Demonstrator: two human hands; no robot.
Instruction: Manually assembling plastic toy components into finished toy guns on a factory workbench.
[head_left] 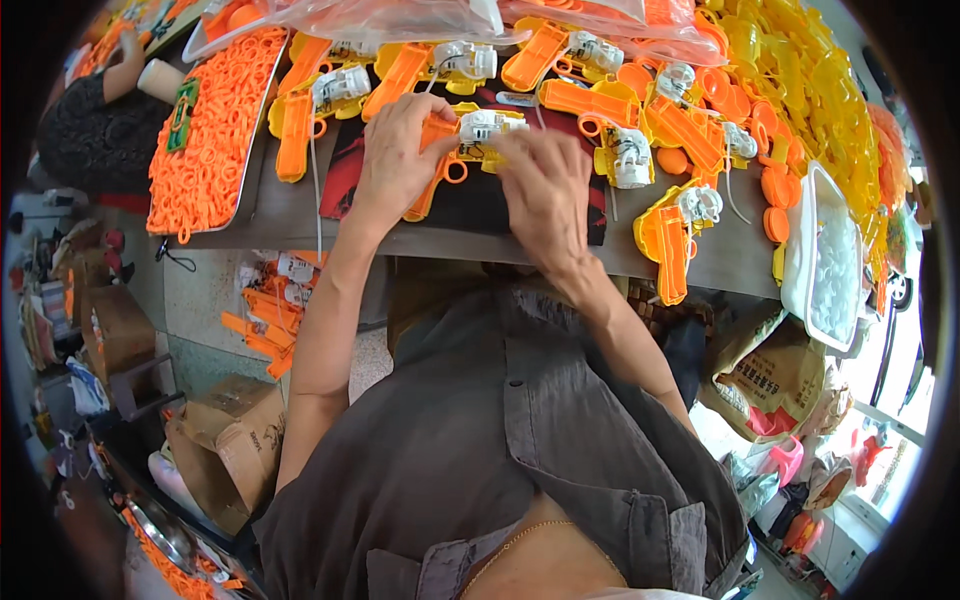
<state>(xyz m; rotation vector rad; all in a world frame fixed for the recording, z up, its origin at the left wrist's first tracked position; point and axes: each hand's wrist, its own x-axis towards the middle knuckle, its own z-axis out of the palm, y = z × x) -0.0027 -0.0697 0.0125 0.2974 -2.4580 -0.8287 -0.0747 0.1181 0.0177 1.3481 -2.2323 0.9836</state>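
Observation:
An open toy gun half point(424, 205), orange and yellow with a white mechanism point(488, 124) fitted in its upper part, lies on a dark mat in front of me. My left hand point(396, 165) grips its orange body from the left, thumb and fingers closed on it. From the right, my right hand point(548, 185) reaches over with curled fingers at the white mechanism. Its fingertips are slightly blurred, and whatever they pinch is hidden.
Several similar toy gun halves point(667, 250) lie around the mat. A tray point(246, 190) of small orange rings and a white bin point(815, 300) of clear parts flank them. Yellow shells point(780, 70) are heaped at the far right. A person's arm point(124, 70) shows at far left.

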